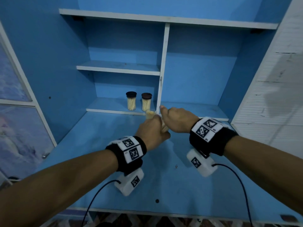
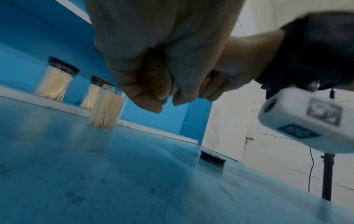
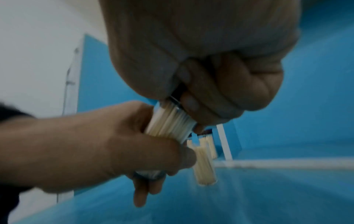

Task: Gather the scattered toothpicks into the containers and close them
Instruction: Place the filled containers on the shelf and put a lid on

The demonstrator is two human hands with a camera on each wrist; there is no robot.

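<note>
Clear plastic container (image 3: 170,122) full of toothpicks, held above the blue tabletop (image 1: 98,177): left hand (image 1: 151,133) grip wrapped round its body, right hand (image 1: 177,119) grip clenched over its top end. Second container (image 2: 107,108), uncapped, upright on the tabletop nearby. Two capped containers (image 1: 131,100) on the low shelf (image 1: 106,107). Loose dark cap (image 2: 212,158) on the tabletop.

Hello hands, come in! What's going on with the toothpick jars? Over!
Left hand grips jar; right hand on its top. Two capped jars shelved. Open jar, loose lid waiting. Nothing blocking.
</note>
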